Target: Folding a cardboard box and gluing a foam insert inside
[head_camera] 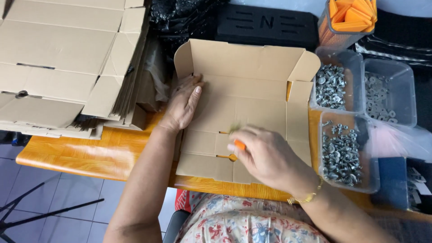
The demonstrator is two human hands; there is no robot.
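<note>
From the head camera we look down on a half-folded cardboard box (243, 103) lying open on an orange wooden worktop (90, 153). The box is plain brown corrugated card: its back wall stands up, the two back corner flaps are bent inward, the right side wall is partly raised, and the front panel still lies flat, with slots cut in it, reaching to the worktop's near edge.

Our left hand (183, 104) lies flat on the box's left side, palm down, fingers together and stretched toward the back wall, pressing the card rather than gripping anything.

Our right hand (265, 153) sits over the front panel near the slots. It is blurred, but the fingers are curled narrowly around a small orange piece (240, 145) that shows at the fingertips. A gold bracelet (308, 197) circles that wrist.

At the worktop's left end a stack of flat box blanks (63, 67) rests, partly overhanging the edge. Along the right end stand three clear plastic tubs: two hold metal screws (330, 86) (340, 153) and one holds washers (380, 96). Behind them, toward the far right corner, a mesh holder of orange parts (348, 18) stands upright. A black moulded tray (265, 24) lies beyond the box's back wall.
</note>
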